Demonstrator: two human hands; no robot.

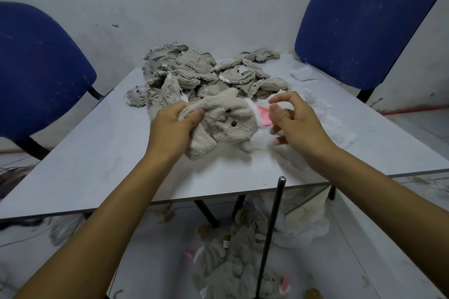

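A limp beige plush animal skin [226, 124] with two dark bead eyes and a pink-and-white ear lies on the grey table [102, 165] in front of me. My left hand [172, 126] grips a fold of its beige fabric at the left end, thumb on top. At the toy's right end, my right hand [294, 119] has curled fingers at the pink ear and white fur; thumb and forefinger are slightly apart, and I cannot see whether they pinch it.
A pile of several more unstuffed beige plush skins [199, 73] lies at the table's far side. White stuffing bits [323, 114] lie at the right. Two blue chairs [364, 22] flank the table. A dark metal rod [272, 230] stands near the front edge, above finished plush toys [233, 264] on the floor.
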